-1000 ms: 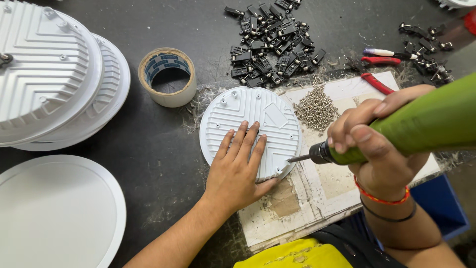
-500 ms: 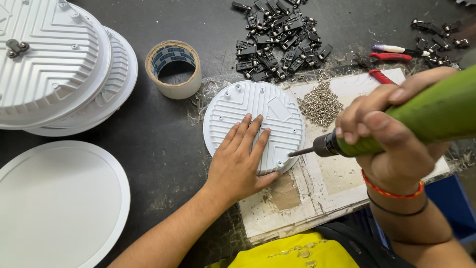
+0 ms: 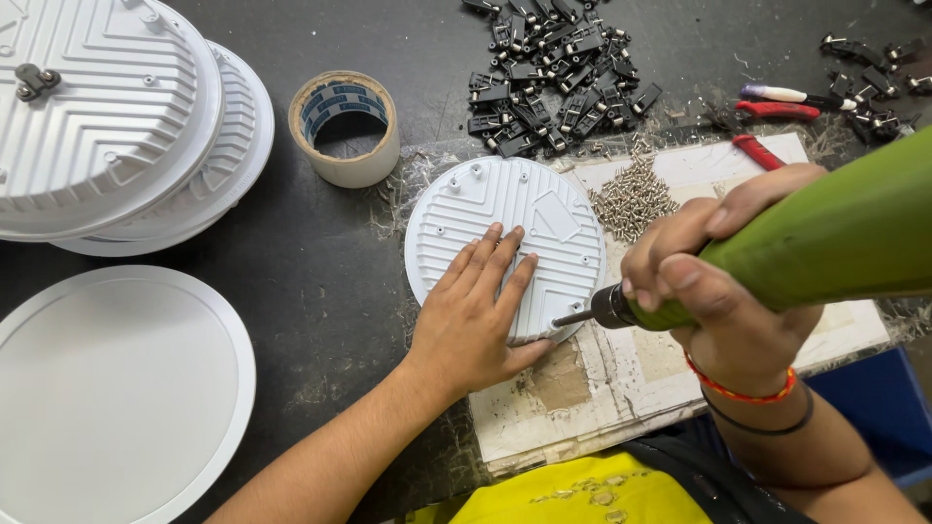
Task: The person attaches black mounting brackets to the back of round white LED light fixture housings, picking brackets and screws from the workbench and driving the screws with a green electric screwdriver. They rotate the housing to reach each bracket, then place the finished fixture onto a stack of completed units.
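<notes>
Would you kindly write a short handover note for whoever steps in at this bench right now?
Left hand: flat, palm down, pressing the small round white ribbed housing onto the worn board.
Right hand: gripping the green electric screwdriver, its bit at the housing's lower right rim.
Nearby: loose screws heaped on the board, black clips behind, tape roll to the left, bigger white housings stacked far left, a flat white disc below them.
Done: housing positioned and steadied.
Left: whether the rim screws are fully driven cannot be told; check each one.
</notes>
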`<state>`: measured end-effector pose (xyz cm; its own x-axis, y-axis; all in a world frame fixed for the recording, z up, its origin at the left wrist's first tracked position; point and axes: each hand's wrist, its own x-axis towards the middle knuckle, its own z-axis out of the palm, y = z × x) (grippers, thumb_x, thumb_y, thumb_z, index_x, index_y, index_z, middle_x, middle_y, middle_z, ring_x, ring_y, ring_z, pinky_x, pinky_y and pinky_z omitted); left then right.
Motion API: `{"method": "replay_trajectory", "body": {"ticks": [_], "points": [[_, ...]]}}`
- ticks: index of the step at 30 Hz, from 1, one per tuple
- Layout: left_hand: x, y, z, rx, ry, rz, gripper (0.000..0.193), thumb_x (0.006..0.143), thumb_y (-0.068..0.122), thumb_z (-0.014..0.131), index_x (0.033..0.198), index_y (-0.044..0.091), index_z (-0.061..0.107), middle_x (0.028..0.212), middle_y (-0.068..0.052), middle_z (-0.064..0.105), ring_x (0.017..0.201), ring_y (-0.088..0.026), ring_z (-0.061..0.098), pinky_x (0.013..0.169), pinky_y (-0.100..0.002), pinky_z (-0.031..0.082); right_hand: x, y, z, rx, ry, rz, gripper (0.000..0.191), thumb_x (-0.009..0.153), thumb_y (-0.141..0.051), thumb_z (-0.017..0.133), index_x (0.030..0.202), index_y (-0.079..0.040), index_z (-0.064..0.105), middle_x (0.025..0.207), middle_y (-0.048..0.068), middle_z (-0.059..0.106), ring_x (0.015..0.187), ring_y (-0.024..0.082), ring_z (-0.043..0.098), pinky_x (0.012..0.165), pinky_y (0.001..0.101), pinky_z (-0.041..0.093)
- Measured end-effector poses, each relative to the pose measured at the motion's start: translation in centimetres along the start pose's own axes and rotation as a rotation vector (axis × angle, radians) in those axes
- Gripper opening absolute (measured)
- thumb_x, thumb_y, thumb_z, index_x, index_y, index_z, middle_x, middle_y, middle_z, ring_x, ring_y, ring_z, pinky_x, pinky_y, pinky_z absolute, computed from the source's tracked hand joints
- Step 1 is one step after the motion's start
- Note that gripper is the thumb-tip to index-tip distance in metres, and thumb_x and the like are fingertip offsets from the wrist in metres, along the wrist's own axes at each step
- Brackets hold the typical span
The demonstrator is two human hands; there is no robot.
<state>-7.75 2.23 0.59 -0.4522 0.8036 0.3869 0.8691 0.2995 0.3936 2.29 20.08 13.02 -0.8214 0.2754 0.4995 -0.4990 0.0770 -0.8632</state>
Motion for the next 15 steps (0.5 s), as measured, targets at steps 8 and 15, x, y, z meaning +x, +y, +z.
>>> {"method": "replay_trajectory", "body": {"ticks": [8,15], "points": [[0.2,0.1,-0.4,0.003,0.013,0.001,0.090,0.075,0.056,0.078,0.141,0.001,0.054,0.154,-0.023,0.044,0.148,-0.039,0.037,0.121,-0.050,0.029,0.5,0.1,0.4,0.057,-0.058,0.010,0.032,0.096,0.001,0.065,0.114,-0.007,0.040,0.074,0.012,0.057,0.059,0.019,0.058,0.056,0.0318,0.053],[1.7,-0.7,-1.0,0.030,-0.011,0.074,0.079,0.085,0.062,0.073,0.132,0.001,0.059,0.146,-0.024,0.051,0.139,-0.039,0.044,0.113,-0.052,0.036,0.7,-1.5,-4.2,0.022,-0.074,-0.156,0.042,0.109,-0.042,0.065,0.124,-0.009,0.044,0.082,0.010,0.054,0.069,0.021,0.060,0.072,0.0340,0.057]]}}
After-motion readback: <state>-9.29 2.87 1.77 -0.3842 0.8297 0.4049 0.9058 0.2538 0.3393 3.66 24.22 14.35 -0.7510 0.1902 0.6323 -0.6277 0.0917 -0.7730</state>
